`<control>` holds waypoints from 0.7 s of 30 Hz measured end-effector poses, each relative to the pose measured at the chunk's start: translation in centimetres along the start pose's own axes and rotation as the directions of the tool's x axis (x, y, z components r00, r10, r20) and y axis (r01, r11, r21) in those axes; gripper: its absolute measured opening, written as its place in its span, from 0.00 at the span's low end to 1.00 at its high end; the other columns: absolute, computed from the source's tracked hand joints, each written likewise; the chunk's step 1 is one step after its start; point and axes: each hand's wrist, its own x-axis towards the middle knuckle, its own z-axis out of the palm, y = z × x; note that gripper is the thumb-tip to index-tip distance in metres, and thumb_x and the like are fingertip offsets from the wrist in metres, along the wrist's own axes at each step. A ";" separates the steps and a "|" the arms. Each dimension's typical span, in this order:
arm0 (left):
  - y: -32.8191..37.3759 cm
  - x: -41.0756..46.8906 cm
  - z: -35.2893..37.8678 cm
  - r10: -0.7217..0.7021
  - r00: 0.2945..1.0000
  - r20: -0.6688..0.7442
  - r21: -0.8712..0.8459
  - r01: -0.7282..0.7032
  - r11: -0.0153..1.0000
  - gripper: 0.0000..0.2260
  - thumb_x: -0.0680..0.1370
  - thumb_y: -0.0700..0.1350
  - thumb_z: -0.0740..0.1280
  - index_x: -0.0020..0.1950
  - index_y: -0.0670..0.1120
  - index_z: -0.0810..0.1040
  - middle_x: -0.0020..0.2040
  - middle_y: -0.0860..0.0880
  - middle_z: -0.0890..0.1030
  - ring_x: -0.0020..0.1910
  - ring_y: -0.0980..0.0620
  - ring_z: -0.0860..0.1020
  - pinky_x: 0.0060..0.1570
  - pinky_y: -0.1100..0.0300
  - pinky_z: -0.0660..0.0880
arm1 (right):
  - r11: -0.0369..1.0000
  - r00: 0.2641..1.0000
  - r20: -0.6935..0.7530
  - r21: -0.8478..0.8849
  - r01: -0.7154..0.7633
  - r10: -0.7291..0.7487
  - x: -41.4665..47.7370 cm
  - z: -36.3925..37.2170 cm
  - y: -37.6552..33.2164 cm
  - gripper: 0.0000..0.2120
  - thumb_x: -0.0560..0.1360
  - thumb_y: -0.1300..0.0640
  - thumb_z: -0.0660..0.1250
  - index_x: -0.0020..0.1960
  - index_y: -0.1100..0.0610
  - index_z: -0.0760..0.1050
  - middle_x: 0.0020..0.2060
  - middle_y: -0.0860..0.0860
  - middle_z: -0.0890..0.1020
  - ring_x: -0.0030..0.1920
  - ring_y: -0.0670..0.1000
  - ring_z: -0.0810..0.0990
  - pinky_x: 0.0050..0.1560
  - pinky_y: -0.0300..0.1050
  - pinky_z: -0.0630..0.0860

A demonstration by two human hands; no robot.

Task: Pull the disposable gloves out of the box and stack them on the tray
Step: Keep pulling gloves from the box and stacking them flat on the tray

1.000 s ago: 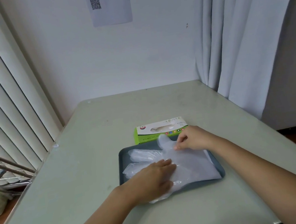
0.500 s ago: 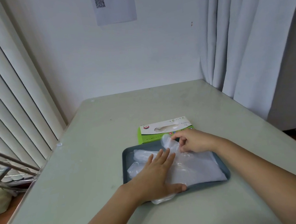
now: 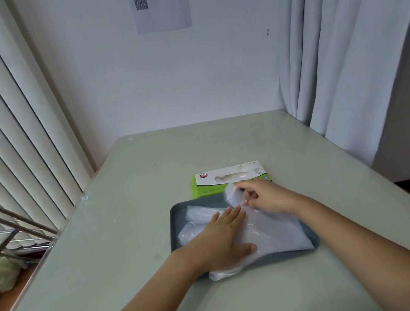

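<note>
The left hand (image 3: 221,241) has slid a bit forward and lies flat on the clear gloves (image 3: 280,233), fingers straight and close together. The right hand (image 3: 262,196) still pinches a glove tip. The gloves lie on the grey tray (image 3: 173,224), by the green box (image 3: 226,178).

A plain room: vertical blinds (image 3: 15,139), curtain (image 3: 339,47), table (image 3: 131,239), QR sheet (image 3: 160,5) on the wall
</note>
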 end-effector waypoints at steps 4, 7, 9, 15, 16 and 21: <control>-0.4 0.2 0.6 -0.023 0.998 0.052 0.009 0.022 1.000 0.35 0.81 0.58 0.59 0.79 0.45 0.44 0.80 0.47 0.43 0.78 0.53 0.42 0.73 0.58 0.38 | 1.000 0.999 -0.029 -0.007 0.018 -0.019 0.2 0.1 0.1 0.32 0.73 0.70 0.57 0.70 0.45 0.67 0.48 0.47 0.77 0.40 0.44 0.72 0.48 0.41 0.72; -0.6 0.3 0.7 -0.026 0.998 0.054 -0.002 0.026 1.000 0.35 0.81 0.58 0.58 0.79 0.46 0.43 0.80 0.48 0.43 0.78 0.53 0.42 0.74 0.57 0.39 | 0.996 0.977 -0.199 0.022 0.085 -0.079 -0.2 -0.2 -0.1 0.31 0.71 0.69 0.62 0.70 0.47 0.68 0.50 0.46 0.74 0.44 0.40 0.71 0.49 0.35 0.69; -0.7 0.3 0.7 -0.027 0.998 0.058 -0.008 0.028 1.000 0.35 0.81 0.58 0.58 0.80 0.46 0.43 0.80 0.48 0.42 0.78 0.53 0.42 0.74 0.57 0.39 | 0.992 0.945 -0.302 -0.052 0.114 -0.125 -0.7 -0.2 -0.4 0.27 0.72 0.68 0.64 0.69 0.52 0.69 0.56 0.47 0.73 0.54 0.43 0.72 0.55 0.35 0.68; -0.8 0.5 1.3 -0.034 0.997 0.071 0.003 0.034 0.999 0.35 0.82 0.58 0.56 0.79 0.45 0.40 0.79 0.47 0.40 0.78 0.53 0.40 0.74 0.56 0.38 | 0.994 0.990 -0.099 -0.051 0.099 -0.104 -3.3 3.1 -0.3 0.24 0.79 0.65 0.56 0.75 0.54 0.62 0.73 0.50 0.66 0.72 0.47 0.65 0.63 0.27 0.55; -0.8 0.5 1.4 -0.039 0.997 0.074 0.008 0.038 0.999 0.36 0.82 0.58 0.55 0.79 0.45 0.39 0.79 0.47 0.39 0.78 0.53 0.39 0.74 0.56 0.37 | 0.997 0.995 -0.063 -0.008 0.076 -0.076 -3.7 3.4 -0.1 0.25 0.80 0.64 0.56 0.76 0.53 0.59 0.74 0.49 0.65 0.72 0.46 0.63 0.63 0.27 0.55; -0.8 0.2 1.7 -0.163 0.984 0.069 -0.004 0.164 0.987 0.38 0.80 0.62 0.53 0.78 0.43 0.37 0.78 0.46 0.37 0.77 0.51 0.37 0.74 0.54 0.37 | 0.998 0.998 -0.060 0.061 0.031 -0.027 -3.8 3.7 0.4 0.25 0.80 0.64 0.56 0.75 0.52 0.60 0.73 0.47 0.65 0.71 0.44 0.63 0.59 0.24 0.55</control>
